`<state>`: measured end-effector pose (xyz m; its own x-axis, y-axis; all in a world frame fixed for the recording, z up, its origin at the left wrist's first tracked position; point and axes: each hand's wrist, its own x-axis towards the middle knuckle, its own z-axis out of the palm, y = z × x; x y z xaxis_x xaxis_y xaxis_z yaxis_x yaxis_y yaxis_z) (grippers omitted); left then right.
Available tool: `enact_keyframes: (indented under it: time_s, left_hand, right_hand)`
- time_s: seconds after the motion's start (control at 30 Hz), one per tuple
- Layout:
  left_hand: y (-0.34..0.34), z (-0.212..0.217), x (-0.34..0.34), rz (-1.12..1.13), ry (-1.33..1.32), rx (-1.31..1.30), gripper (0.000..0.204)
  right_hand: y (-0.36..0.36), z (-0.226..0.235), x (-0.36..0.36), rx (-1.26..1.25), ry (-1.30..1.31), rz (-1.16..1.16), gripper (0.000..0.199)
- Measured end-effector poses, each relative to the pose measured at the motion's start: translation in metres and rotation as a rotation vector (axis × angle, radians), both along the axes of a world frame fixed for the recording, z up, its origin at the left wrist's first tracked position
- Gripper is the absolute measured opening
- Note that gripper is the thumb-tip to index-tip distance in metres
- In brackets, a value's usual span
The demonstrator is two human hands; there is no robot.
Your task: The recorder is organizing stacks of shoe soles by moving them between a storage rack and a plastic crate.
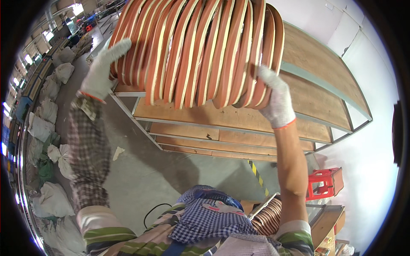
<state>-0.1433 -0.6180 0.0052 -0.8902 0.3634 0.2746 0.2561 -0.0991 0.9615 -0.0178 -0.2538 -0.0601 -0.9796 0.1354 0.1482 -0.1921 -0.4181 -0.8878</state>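
A long row of reddish-brown oval bands (183, 55) with cream edges is held up in front of me, level with the upper shelf. At its left end my left hand (104, 70), in a white knit glove, grips the outer bands, its thumb lying over the front. My right hand (276, 96), gloved the same way, clasps the lower right end with the thumb in front and the other fingers hidden behind. Whether the bands touch the shelf behind them cannot be seen.
Behind the bands stands a metal-framed rack with wooden shelves (252, 128). A red stool (325, 183) is by the white wall. White sacks (53, 200) line the left side. Another striped bundle (268, 217) sits near my right side, and yellow-black tape (257, 176) marks the floor.
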Motion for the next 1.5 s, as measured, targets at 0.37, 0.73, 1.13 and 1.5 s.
enact_keyframes:
  time_s: [0.37, 0.73, 1.13, 1.5]
  left_hand:
    - [0.017, -0.117, 0.056, 0.187, -0.01, 0.168, 0.052]
    - [0.153, -0.194, 0.099, -0.575, -0.188, -0.015, 0.063]
    - [0.41, -0.221, 0.252, -1.222, -0.384, -0.404, 0.069]
    - [0.53, -0.382, 0.386, -1.65, -0.534, -1.077, 0.093]
  right_hand:
    - [0.003, -0.061, 0.096, -0.064, -0.027, -0.081, 0.037]
    - [0.016, -0.118, 0.363, -0.195, -0.136, -0.466, 0.093]
    - [-0.07, -0.205, 0.505, -0.585, -0.324, -1.257, 0.06]
    - [-0.127, -0.302, 0.528, -1.172, -0.377, -1.85, 0.031]
